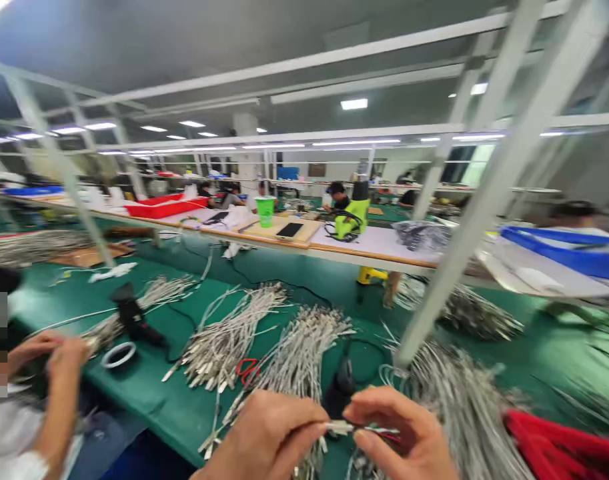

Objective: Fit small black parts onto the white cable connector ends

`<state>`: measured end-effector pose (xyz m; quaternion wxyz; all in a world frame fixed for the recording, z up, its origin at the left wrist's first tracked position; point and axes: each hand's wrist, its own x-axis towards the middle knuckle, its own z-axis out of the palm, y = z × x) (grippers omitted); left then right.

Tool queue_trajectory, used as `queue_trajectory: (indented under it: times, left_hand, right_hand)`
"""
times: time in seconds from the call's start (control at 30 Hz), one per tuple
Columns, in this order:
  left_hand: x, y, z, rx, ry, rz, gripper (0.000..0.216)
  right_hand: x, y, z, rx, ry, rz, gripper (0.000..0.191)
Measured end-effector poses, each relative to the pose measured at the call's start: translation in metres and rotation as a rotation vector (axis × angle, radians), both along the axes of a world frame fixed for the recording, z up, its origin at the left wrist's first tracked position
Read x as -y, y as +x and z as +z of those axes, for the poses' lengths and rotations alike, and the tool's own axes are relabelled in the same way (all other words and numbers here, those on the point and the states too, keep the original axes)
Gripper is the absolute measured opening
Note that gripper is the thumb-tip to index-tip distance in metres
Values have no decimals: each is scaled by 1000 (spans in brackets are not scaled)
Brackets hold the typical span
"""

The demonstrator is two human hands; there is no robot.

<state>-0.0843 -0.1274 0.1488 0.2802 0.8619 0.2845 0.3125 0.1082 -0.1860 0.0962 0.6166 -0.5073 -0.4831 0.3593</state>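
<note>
My left hand (271, 433) pinches the pale end of a thin cable (340, 427) between thumb and forefinger. Opposite it, my right hand (407, 433) has thumb and fingertips closed about the same cable, where fine red, white and greenish wires show. Just beyond the hands stands a dark tool (341, 387), partly hidden. Behind my left hand lies a bundle of grey cables (304, 353) with pale connector ends. More long grey cables (464, 407) are heaped at the right of my right hand.
Another cable bundle (229, 340), red-handled scissors (247, 370), a black heat gun (134, 320) and a roll of tape (119, 356) lie on the green bench (149, 393). A co-worker (59, 373) sits at left. A slanted white post (449, 260) and raised shelf (374, 250) stand ahead.
</note>
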Motion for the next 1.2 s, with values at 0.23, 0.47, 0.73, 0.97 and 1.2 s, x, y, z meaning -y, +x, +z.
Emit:
queue_trajectory:
  times: [0.23,0.47,0.73,0.97,1.2]
  left_hand:
    - [-30,9,-26,-190,-76,-134,23]
    - [-39,15,-30,-269,-126,-175,27]
    - [-52,23,-38,-272,-132,-193,35]
    - [-64,30,-44,-252,-152,-197,33]
    - [-70,40,-40,-246,-186,-219,27]
  right_hand:
    - [10,17,5,202,-123,9,37]
    - [7,15,-5,374,-137,-36,12]
    - [-8,14,-8,588,-60,-95,13]
    - [-18,23,-11,617,-35,-102,13]
    - [-22,34,-16,613,-42,-113,10]
